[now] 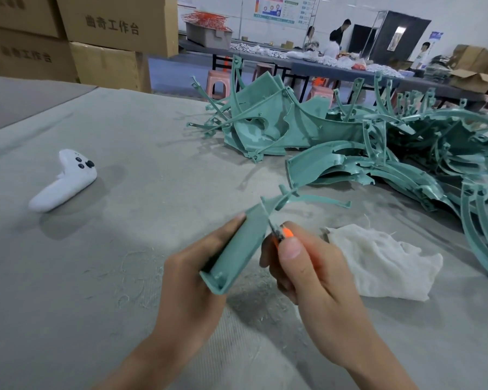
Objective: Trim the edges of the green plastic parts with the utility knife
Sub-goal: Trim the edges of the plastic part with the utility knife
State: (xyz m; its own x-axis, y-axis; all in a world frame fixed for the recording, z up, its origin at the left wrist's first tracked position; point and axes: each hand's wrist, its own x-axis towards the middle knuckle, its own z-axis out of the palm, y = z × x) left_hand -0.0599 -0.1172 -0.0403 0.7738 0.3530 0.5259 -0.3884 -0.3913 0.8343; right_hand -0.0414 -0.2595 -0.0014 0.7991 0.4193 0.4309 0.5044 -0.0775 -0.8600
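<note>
The left hand (192, 280) grips a green plastic part (238, 249) above the grey worktop (102, 277), fingers curled behind it and the thumb along its left edge. The right hand (307, 274) is closed round an orange utility knife (283, 235), whose blade seems to touch the part's right edge, though the tip is blurred. A white cloth (383, 263) lies just right of the hands. A pile of green parts (350, 142) sits further back, and a white controller (65, 180) lies well to the left.
</note>
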